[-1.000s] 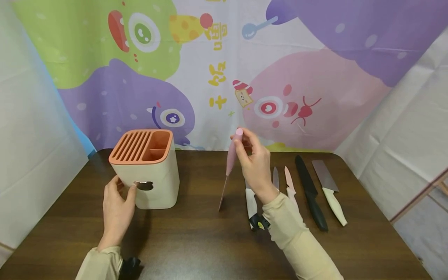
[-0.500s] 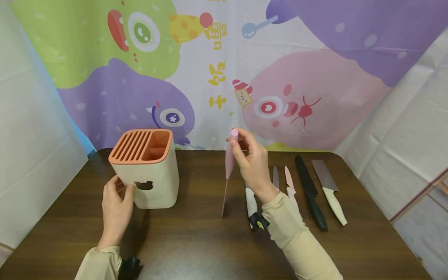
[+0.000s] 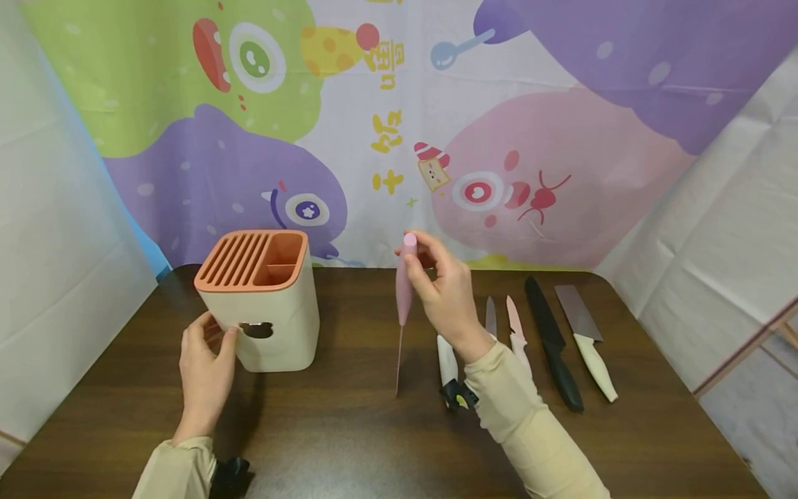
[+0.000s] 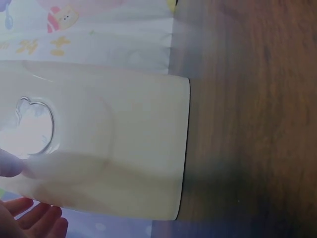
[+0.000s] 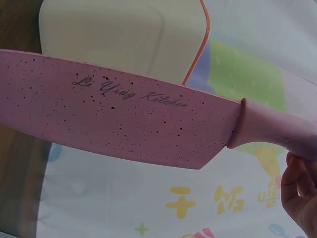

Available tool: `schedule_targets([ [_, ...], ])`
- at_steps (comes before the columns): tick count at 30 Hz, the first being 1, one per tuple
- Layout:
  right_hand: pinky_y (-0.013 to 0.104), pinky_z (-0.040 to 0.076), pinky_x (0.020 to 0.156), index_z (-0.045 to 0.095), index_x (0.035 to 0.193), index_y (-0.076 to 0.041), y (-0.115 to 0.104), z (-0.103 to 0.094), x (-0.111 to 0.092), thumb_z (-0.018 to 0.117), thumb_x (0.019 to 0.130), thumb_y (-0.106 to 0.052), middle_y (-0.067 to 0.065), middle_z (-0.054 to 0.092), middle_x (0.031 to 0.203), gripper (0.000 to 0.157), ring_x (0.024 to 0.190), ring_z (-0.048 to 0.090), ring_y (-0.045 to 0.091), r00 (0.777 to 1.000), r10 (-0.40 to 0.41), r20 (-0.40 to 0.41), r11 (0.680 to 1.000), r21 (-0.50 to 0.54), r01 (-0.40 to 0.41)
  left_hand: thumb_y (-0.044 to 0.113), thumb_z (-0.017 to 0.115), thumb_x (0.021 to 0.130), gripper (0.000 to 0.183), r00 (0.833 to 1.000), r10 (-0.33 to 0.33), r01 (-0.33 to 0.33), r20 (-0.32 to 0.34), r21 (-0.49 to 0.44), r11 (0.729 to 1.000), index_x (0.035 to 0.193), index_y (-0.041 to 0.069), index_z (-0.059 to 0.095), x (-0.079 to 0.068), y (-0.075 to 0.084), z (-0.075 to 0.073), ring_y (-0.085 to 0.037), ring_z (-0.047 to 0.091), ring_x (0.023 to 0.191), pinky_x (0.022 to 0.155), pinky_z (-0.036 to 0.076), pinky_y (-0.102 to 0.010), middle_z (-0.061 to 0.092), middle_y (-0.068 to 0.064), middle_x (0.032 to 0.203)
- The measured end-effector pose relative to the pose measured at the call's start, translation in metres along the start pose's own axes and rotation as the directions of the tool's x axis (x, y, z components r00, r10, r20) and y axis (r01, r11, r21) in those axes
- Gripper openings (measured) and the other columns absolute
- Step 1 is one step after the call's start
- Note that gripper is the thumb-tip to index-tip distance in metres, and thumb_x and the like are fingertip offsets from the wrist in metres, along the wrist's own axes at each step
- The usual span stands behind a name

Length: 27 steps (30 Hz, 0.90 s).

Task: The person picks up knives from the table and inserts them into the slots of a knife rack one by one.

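In the head view a cream knife block (image 3: 283, 350) with an orange slotted top stands at the left of the table. My left hand (image 3: 208, 367) holds its near left corner, thumb by the shiny badge and fingers round the side. My right hand (image 3: 445, 294) pinches the pink handle of a kitchen knife (image 3: 405, 298) near its end. The knife hangs almost upright, tip down, right of the block. In the right wrist view its broad speckled pink blade (image 5: 119, 114) shows lettering, with the block behind it.
Right of the held knife lie a white-handled knife (image 3: 446, 360), partly hidden by my right arm, a small pink knife (image 3: 515, 326), a long black knife (image 3: 551, 339) and a cream-handled cleaver (image 3: 586, 339). A cartoon-printed cloth (image 3: 361, 208) hangs behind the table (image 3: 349, 430).
My right hand has moved slightly left with the knife, which has swung closer to upright with its tip lower in view. My left hand and the block have barely shifted.
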State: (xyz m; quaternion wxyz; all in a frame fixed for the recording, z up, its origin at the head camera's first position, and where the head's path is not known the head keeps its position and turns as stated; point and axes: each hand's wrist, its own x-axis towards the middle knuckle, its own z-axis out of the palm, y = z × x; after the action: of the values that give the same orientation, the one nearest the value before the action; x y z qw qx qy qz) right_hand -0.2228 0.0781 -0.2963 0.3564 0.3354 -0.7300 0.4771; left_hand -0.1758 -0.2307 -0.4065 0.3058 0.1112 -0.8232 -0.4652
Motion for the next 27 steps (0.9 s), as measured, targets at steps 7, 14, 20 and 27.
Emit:
schedule_targets([
  [7,0.024,0.046,0.057,0.059,0.113,-0.002,-0.001,0.001,0.0,0.058,0.087,-0.008,0.01,0.065,0.093,0.027,0.072,0.059,0.016,0.999,-0.002,-0.032,0.999,-0.032,0.001,0.017,0.052,0.09,0.042,1.0,0.007,-0.007,-0.025,-0.024,1.0,0.127,-0.001,0.043,0.001,-0.001,0.001,-0.027,0.047,0.104,0.088,0.039,-0.036,0.045,-0.018,0.117],
  [14,0.025,0.047,0.06,0.06,0.111,-0.003,-0.001,0.001,0.001,0.06,0.086,-0.008,0.009,0.059,0.093,0.026,0.07,0.055,0.015,0.999,-0.015,-0.05,0.999,-0.032,0.014,0.012,0.053,0.089,0.036,0.996,0.027,-0.028,-0.088,-0.006,1.0,0.123,0.002,0.048,0.002,0.005,-0.001,-0.015,0.048,0.099,0.081,0.037,-0.017,0.049,-0.011,0.113],
  [20,0.023,0.048,0.061,0.06,0.111,-0.001,-0.003,0.001,0.001,0.06,0.085,-0.007,0.01,0.058,0.093,0.027,0.07,0.056,0.016,1.0,-0.007,-0.03,1.0,0.013,0.008,0.007,0.053,0.087,0.034,0.978,0.113,-0.12,-0.175,-0.034,0.992,0.121,0.003,0.052,0.003,0.016,-0.008,-0.005,0.047,0.095,0.08,0.037,-0.015,0.052,-0.01,0.11],
  [27,0.025,0.05,0.064,0.059,0.112,-0.002,-0.005,0.0,0.0,0.06,0.086,-0.007,0.009,0.058,0.093,0.027,0.075,0.057,0.016,1.0,0.021,-0.005,0.999,0.032,-0.021,0.007,0.054,0.087,0.034,0.968,0.143,-0.156,-0.205,-0.051,0.986,0.121,0.005,0.053,0.001,0.032,-0.012,-0.005,0.048,0.094,0.081,0.037,-0.016,0.052,-0.005,0.109],
])
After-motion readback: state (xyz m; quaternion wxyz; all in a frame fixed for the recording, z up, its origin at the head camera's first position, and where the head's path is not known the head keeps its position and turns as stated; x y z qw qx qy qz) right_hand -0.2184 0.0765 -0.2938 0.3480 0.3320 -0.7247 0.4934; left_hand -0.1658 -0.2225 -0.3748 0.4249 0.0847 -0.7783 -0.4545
